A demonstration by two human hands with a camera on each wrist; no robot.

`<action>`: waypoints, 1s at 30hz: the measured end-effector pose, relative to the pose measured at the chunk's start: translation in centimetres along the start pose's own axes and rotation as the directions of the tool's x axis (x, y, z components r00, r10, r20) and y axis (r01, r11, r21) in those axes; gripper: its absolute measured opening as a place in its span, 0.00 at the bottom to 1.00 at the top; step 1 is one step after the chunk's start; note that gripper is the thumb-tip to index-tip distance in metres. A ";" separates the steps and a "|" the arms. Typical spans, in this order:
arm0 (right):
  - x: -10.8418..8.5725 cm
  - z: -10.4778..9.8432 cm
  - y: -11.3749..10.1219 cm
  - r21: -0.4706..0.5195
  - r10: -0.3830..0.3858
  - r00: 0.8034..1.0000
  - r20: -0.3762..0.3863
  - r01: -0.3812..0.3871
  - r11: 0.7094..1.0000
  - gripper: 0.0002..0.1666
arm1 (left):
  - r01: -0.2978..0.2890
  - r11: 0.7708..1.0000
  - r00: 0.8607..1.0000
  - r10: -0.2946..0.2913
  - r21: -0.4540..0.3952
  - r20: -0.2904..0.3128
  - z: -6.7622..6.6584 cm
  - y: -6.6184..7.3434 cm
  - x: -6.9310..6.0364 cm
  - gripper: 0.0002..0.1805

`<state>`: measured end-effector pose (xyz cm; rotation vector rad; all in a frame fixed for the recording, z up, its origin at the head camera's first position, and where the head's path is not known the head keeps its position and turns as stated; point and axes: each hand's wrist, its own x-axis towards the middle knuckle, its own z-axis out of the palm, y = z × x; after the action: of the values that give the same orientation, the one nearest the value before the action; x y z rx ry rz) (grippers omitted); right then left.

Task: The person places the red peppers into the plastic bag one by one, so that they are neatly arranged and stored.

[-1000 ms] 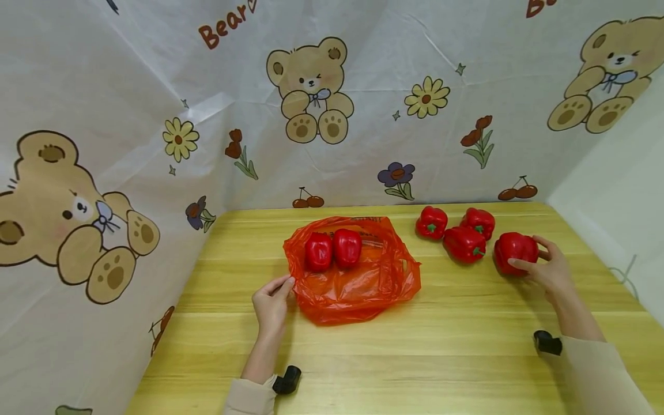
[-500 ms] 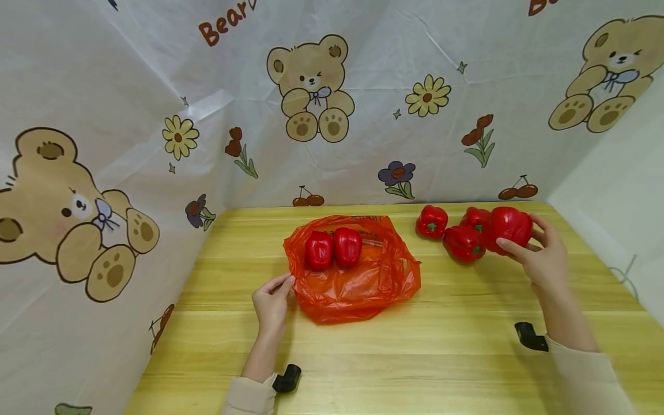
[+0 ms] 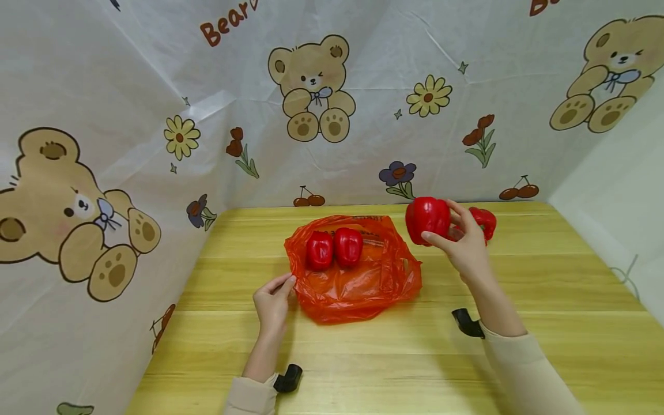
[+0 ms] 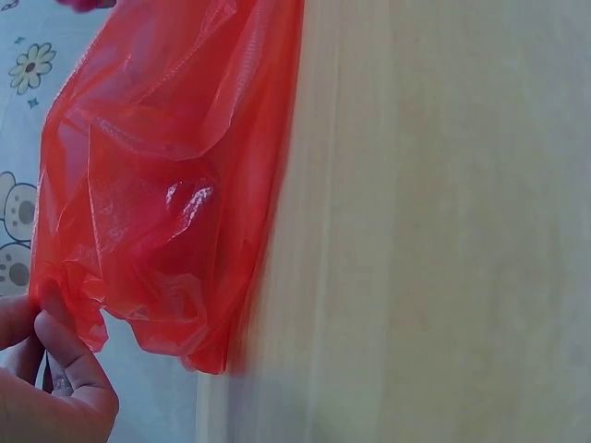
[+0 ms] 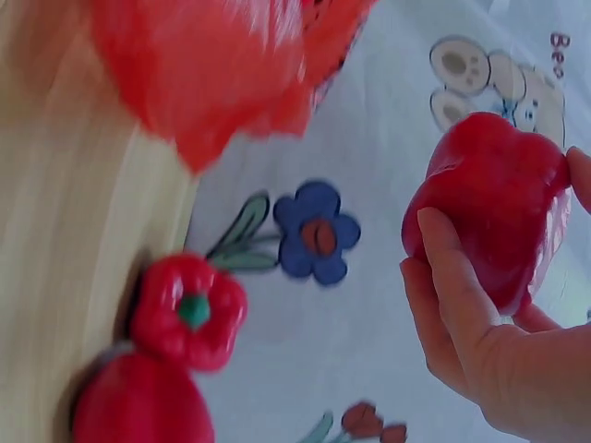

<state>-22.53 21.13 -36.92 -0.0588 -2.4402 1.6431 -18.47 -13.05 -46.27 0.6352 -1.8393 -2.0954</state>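
An orange-red plastic bag (image 3: 342,297) lies with its mouth spread, and two red peppers (image 3: 319,251) rest inside it. At its left rim the left hand (image 3: 272,302) pinches the edge; the left wrist view shows the left hand (image 4: 65,374) with thumb and finger on the film of the bag (image 4: 166,212). The right hand (image 3: 469,248) grips a red pepper (image 3: 427,220) in the air, right of the bag. In the right wrist view, fingers of the right hand (image 5: 517,360) curl round the held pepper (image 5: 489,208).
Behind the right hand another red pepper (image 3: 485,222) shows on the wooden table (image 3: 363,369). The right wrist view shows a pepper with a green stem (image 5: 192,312) beside another one (image 5: 143,406). A cloth printed with bears (image 3: 316,92) stands behind the table.
The right hand has lifted the pepper off the table and carried it left, above the other peppers and closer to the bag. The left hand and the bag have stayed in place.
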 end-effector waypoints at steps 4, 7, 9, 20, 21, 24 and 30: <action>0.3 2.8 -0.6 -0.007 -0.012 0.998 0.056 0.012 1.000 0.49 | 0.003 1.000 1.000 -0.003 0.003 0.005 -0.1 0.0 0.0 0.12; 0.4 4.8 -0.8 -0.028 0.011 0.995 0.099 -0.008 1.000 0.50 | 0.003 1.000 1.000 -0.003 0.002 0.009 -0.1 -0.1 0.0 0.12; 0.4 5.9 -0.7 -0.042 0.025 0.992 0.125 -0.020 0.999 0.50 | -0.002 1.000 1.000 0.002 -0.001 0.010 -0.1 -0.1 -0.1 0.12; 0.7 9.3 1.0 -0.166 0.041 0.987 0.155 -0.015 0.986 0.48 | -0.022 1.000 1.000 0.022 -0.001 0.003 0.1 0.0 -0.1 0.11; 0.8 9.4 1.2 -0.178 0.045 0.987 0.153 -0.017 0.984 0.48 | -0.023 1.000 1.000 0.023 -0.005 0.003 0.1 0.0 -0.1 0.11; 1.0 9.6 1.8 -0.217 0.047 0.990 0.136 -0.017 0.976 0.49 | -0.022 1.000 1.000 0.023 -0.010 0.002 0.1 0.0 -0.2 0.11; 1.3 10.0 2.9 -0.271 0.020 0.994 0.111 0.011 0.963 0.49 | -0.024 1.000 1.000 0.024 -0.014 0.005 0.1 -0.1 -0.1 0.12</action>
<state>-25.88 13.26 -43.08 -0.0112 -2.7375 1.3357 -18.42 -12.91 -46.30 0.6015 -1.8239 -2.0946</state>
